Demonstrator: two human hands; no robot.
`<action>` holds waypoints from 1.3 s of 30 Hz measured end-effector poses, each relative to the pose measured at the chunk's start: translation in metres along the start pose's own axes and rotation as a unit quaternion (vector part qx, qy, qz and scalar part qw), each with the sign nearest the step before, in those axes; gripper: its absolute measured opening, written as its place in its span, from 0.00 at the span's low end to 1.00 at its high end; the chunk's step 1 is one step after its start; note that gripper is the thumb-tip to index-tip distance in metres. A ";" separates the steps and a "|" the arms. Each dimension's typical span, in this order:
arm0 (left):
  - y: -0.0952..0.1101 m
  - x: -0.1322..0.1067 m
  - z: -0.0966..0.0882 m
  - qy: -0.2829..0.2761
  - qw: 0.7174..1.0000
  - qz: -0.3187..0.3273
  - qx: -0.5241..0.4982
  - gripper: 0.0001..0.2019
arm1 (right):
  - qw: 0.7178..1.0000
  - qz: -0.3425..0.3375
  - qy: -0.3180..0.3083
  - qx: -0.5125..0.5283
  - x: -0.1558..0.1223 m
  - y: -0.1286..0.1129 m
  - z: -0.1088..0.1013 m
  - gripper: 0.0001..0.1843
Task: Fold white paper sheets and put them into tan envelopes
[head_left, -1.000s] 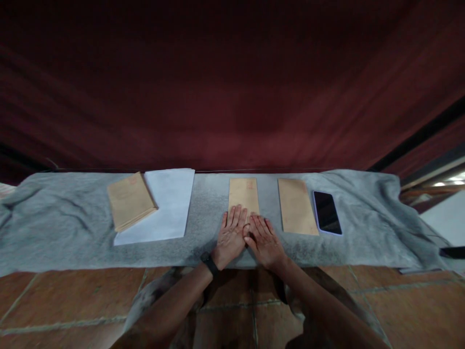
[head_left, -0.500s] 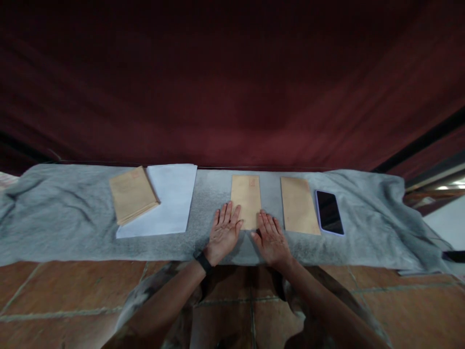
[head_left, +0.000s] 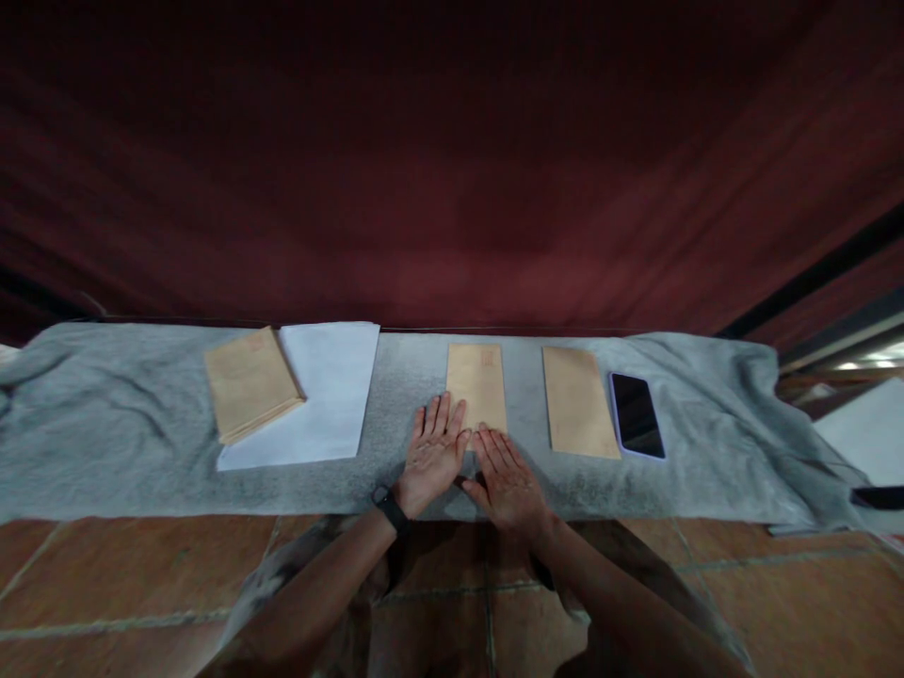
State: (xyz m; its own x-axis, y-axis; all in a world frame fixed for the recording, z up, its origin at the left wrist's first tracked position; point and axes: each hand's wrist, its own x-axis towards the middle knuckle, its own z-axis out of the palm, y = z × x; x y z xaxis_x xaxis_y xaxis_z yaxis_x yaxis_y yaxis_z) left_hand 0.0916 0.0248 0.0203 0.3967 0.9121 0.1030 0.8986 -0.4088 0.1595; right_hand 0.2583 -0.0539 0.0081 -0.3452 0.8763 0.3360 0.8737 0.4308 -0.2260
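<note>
Middle envelope [head_left: 475, 384]: left hand [head_left: 436, 460] and right hand [head_left: 509, 480] hiding parts of near end.
Red print [head_left: 488, 359]: blurring, too small to read.
White sheets [head_left: 331, 395]: left part disappearing beneath envelope stack [head_left: 252, 384].
Forearms [head_left: 311, 593]: bottom edge cutting them off.

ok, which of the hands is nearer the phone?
Right. The right hand is at the middle envelope's near end, left of the phone, with another envelope between. The left hand is farther left, at the middle envelope's left edge.
</note>
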 end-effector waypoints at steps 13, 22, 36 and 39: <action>0.023 0.070 0.011 -0.032 0.991 0.114 -0.060 0.28 | 1.000 0.011 -0.003 -0.009 0.000 0.000 0.006 0.30; 0.031 0.098 0.017 0.011 0.998 0.051 -0.028 0.28 | 0.999 -0.016 0.026 -0.043 -0.002 0.004 0.015 0.30; 0.024 0.086 0.015 0.023 0.996 0.074 -0.035 0.24 | 0.996 -0.033 -0.055 0.065 0.007 0.021 -0.009 0.27; 0.022 0.078 0.015 0.018 0.996 0.085 -0.035 0.25 | 0.989 -0.081 -0.072 0.104 0.009 0.036 -0.017 0.25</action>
State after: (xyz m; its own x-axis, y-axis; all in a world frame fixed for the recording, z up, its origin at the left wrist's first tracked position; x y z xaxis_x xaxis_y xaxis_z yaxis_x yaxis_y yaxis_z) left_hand 0.1452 0.0878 0.0175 0.5342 0.8282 0.1695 0.8030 -0.5598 0.2045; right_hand 0.2923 -0.0346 0.0190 -0.5325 0.8076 0.2535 0.7188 0.5896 -0.3684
